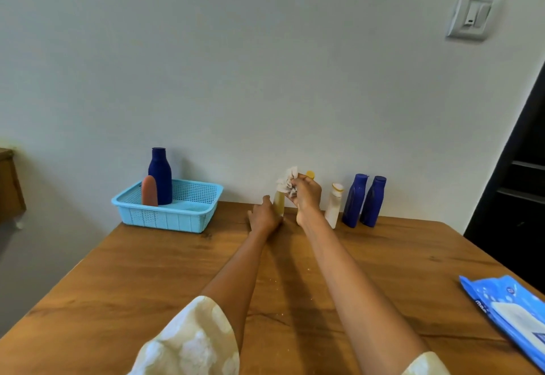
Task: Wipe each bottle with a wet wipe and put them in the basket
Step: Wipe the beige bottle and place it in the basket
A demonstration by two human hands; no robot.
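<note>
Left hand (264, 216) beside upright bottle (279, 204)

Light-blue basket (188, 221); 2 dark-blue bottles (364, 200); cream, white-blotched sleeve (191, 342); brown table (147, 271).

A crumpled white wet wipe (287, 183) sits atop a pale yellow bottle (278, 202) standing upright at the table's far edge, twelve o'clock; light-blue basket (188, 215) at ten o'clock holds two upright bottles.

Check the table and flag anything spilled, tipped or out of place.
Nothing is spilled or tipped. The bottles by the wall stand upright, as do the two in the basket. Only oddity: small pale crumbs scattered on the table between the forearms.
</note>
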